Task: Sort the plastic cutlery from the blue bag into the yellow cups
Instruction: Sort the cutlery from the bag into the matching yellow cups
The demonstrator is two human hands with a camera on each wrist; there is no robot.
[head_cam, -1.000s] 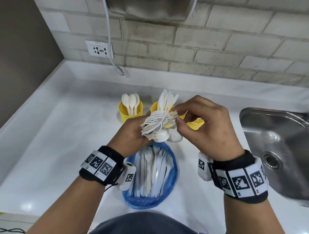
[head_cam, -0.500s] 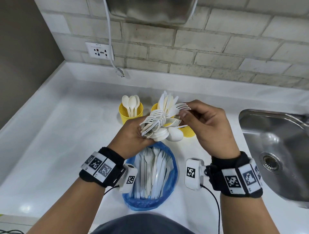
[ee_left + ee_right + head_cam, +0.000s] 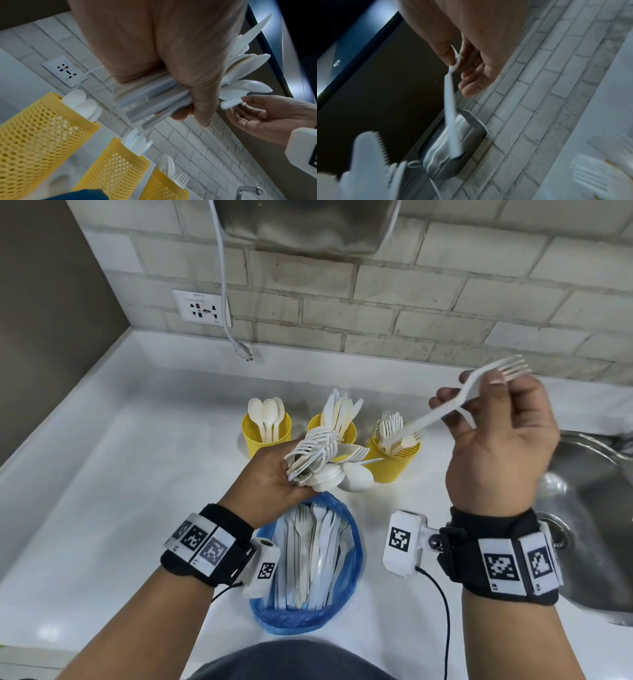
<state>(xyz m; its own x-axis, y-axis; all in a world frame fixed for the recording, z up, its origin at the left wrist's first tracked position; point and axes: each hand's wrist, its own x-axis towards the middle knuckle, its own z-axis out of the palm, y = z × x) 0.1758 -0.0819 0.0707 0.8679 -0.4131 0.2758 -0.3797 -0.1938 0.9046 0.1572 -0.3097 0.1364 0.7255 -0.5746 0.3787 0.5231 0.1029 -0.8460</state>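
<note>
My left hand [image 3: 274, 474] grips a mixed bunch of white cutlery [image 3: 322, 457] above the blue bag [image 3: 342, 604], which lies open on the counter with more cutlery inside. My right hand [image 3: 496, 433] is raised to the right and pinches a single white fork [image 3: 445, 412], tines up, handle pointing down toward the right yellow cup [image 3: 390, 463] that holds forks. The left yellow cup [image 3: 255, 436] holds spoons, the middle yellow cup [image 3: 317, 424] holds knives. In the left wrist view, the fist [image 3: 197, 83] wraps the handles of the bunch [image 3: 154, 101]. The right wrist view shows the fork [image 3: 451, 101] pinched near its neck.
A steel sink [image 3: 596, 508] lies at the right. On the brick wall hang a socket [image 3: 202, 308], a loose white plug cable [image 3: 224, 302] and a metal dispenser [image 3: 301, 224]. The white counter [image 3: 120, 474] spreads to the left, bounded by a grey side wall.
My right hand has pulled one fork out of the bunch and lifted it up and to the right. The left hand keeps holding the bunch in place.
</note>
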